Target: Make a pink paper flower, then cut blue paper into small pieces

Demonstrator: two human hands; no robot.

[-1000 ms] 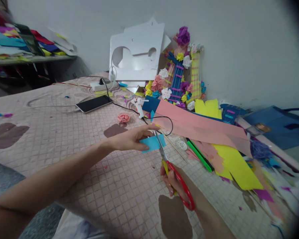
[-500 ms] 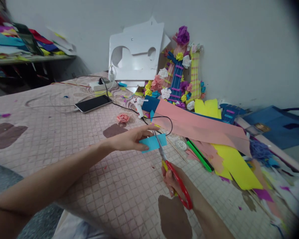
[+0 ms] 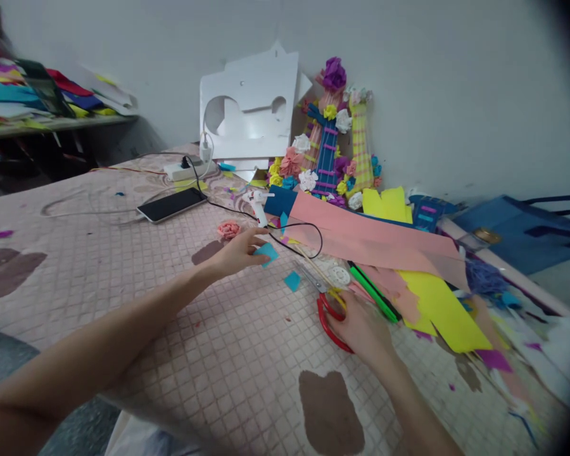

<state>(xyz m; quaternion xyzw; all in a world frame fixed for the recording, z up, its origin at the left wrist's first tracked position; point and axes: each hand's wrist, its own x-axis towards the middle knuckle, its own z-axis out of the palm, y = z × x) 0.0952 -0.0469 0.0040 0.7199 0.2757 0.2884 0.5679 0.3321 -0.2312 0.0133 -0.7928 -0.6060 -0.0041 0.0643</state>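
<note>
My left hand [image 3: 241, 251] pinches a small light-blue piece of paper [image 3: 266, 254] between thumb and fingers, just above the table. A second light-blue paper piece [image 3: 292, 281] lies loose on the cloth to its right. My right hand [image 3: 363, 320] has its fingers on the red-and-yellow handles of the scissors [image 3: 331, 320], which rest low at the table with the blades pointing away to the left. A pink paper rose [image 3: 228, 230] sits just beyond my left hand, and a white glue gun [image 3: 256, 206] stands behind it.
A black cable loops from the glue gun toward a power strip [image 3: 189, 169]. A phone [image 3: 171, 204] lies at the left. Pink paper [image 3: 370, 237], yellow paper [image 3: 449, 310] and a green cutter [image 3: 373, 291] lie at the right. Flower-decorated paper guitars [image 3: 327, 152] lean against the wall.
The light-blue strip is now two pieces, one in my left hand and one on the table. My right hand has moved right and lowered the scissors away from the paper.
</note>
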